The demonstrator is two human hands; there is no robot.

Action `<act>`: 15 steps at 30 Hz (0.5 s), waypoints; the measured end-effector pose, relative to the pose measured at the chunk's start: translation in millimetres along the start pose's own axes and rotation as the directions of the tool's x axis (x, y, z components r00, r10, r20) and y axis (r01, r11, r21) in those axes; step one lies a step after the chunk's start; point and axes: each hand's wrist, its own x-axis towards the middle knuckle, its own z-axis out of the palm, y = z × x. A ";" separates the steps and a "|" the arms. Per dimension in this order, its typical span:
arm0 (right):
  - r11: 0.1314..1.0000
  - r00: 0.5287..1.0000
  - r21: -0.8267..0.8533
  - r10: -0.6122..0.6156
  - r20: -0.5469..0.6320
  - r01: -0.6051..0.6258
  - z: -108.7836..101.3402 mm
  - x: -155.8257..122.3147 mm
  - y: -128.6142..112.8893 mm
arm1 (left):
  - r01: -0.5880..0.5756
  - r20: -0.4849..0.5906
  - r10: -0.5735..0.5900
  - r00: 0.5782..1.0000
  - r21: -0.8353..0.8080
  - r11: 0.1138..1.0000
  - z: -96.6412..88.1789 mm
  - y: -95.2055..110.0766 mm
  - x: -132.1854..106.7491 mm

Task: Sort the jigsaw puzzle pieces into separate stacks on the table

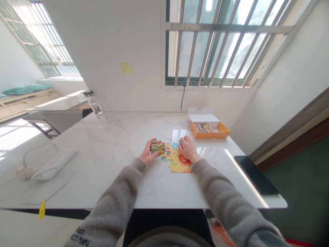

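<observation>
Left hand [147, 154], stretched forward, clasps a stack of pieces [157, 148]; right hand [189, 149], back upward, curls over the puzzle's [177, 166] far right corner, any pinch unclear. Puzzle lies midway between the table's [115, 140] front and back edges.

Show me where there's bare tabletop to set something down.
Widest: between the left hand and the white corded device. Smaller: between the puzzle and near table edge, sleeves either side. Crowded: around the puzzle, with the right hand and held pieces; the orange box and black slab occupy the right side.
</observation>
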 end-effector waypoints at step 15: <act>0.800 0.988 0.580 0.126 0.090 -0.155 -9.0 1.3 11.9 | -0.044 0.040 0.038 0.998 0.176 0.983 33.4 -3.2 5.0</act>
